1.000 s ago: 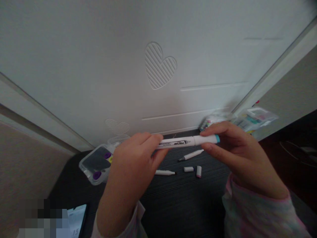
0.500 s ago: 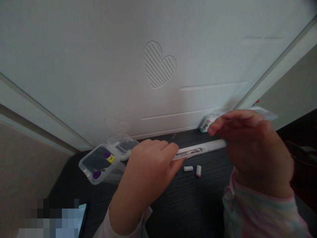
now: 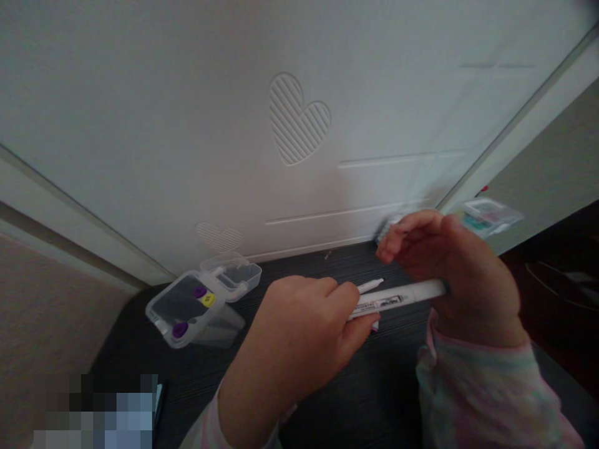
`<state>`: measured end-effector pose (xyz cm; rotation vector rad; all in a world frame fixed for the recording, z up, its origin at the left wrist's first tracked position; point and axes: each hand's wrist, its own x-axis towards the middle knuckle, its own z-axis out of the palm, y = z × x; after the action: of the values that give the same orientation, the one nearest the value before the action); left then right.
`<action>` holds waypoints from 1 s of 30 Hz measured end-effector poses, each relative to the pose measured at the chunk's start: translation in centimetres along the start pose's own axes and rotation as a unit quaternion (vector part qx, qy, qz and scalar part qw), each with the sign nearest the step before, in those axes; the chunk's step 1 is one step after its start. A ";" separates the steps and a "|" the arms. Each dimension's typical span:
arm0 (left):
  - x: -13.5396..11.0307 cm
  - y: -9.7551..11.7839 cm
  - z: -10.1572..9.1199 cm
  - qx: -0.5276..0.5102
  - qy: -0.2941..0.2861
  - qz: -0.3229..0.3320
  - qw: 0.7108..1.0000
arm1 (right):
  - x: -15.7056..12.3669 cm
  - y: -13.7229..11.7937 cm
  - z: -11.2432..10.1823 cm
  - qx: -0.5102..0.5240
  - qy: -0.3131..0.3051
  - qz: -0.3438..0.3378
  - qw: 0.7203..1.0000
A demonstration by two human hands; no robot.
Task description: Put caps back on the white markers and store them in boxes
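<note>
My left hand point(image 3: 311, 330) is closed around a white marker point(image 3: 402, 297) with black print, which points to the right. A second slim white piece with a tapered, slanted tip point(image 3: 373, 285) sticks out just behind it from the same grip. My right hand point(image 3: 458, 274) is open, its fingers curved and raised. The marker's far end meets the base of its palm. A small white cap with a pink edge point(image 3: 375, 325) lies on the dark table, largely hidden by my left thumb.
A clear plastic case point(image 3: 218, 327) with purple buttons and its lid open stands left on the dark table point(image 3: 346, 399). Another clear box point(image 3: 491, 215) is behind my right hand. A white panel point(image 3: 210, 125) with hearts rises at the back. A phone edge point(image 3: 160, 399) shows lower left.
My left hand has moved right and slightly down with the marker. My right hand has shifted left. The slanted tip now shows behind the marker, and the loose caps are mostly covered.
</note>
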<state>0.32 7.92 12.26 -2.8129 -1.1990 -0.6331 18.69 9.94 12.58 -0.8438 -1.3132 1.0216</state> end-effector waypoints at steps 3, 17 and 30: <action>0.0 0.1 -0.1 -0.008 0.009 -0.002 1.000 | 0.0 0.0 0.1 -0.008 -0.012 0.000 1.000; 0.0 2.1 0.1 -0.066 0.106 -0.001 0.992 | 0.3 -0.1 -0.1 0.096 -0.018 0.041 0.994; -0.1 3.3 -0.1 -0.055 0.151 -0.010 0.987 | -0.4 -1.0 0.0 0.137 -0.025 0.051 0.989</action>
<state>2.55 5.52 12.80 -2.6606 -1.1671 -1.1109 18.79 9.18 13.33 -0.6842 -1.1476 1.2781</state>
